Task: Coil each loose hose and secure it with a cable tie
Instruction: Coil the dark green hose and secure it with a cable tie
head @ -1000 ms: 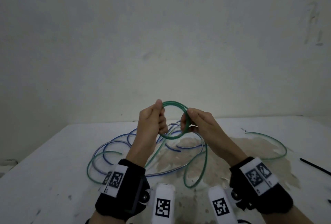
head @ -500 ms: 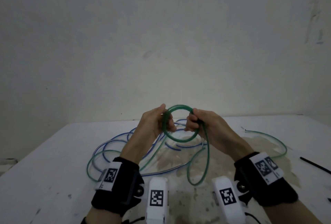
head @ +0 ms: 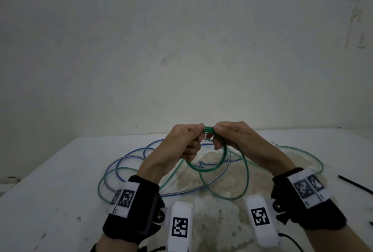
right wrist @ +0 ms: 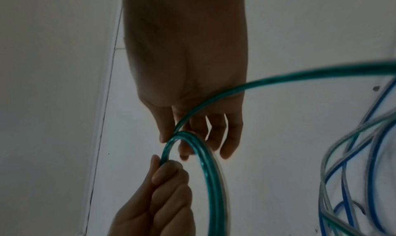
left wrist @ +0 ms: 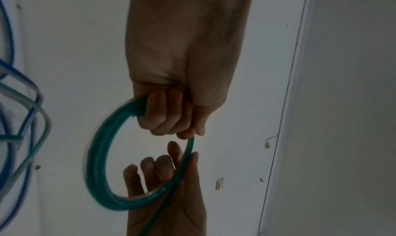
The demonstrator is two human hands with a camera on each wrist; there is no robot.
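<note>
A green hose runs loose over the white table (head: 60,171) and ends in a small coil (head: 203,168) held up in the air. My left hand (head: 196,138) grips the coil's top in a fist, seen clearly in the left wrist view (left wrist: 169,117). My right hand (head: 216,136) pinches the green strand right beside it, thumb against fingers (right wrist: 193,138). The coil (left wrist: 96,155) hangs below both hands. A free green loop (head: 245,179) trails from the right hand down to the table. A blue hose (head: 129,158) lies tangled under it.
A black cable tie (head: 355,184) lies at the table's right edge. More green hose (head: 316,159) curves out to the right. A rough stained patch (head: 222,211) covers the table's middle. The wall (head: 181,50) stands close behind the table.
My right hand has moved from the coil's right side to its top, beside the left hand. The coil has swung down and now hangs under both hands.
</note>
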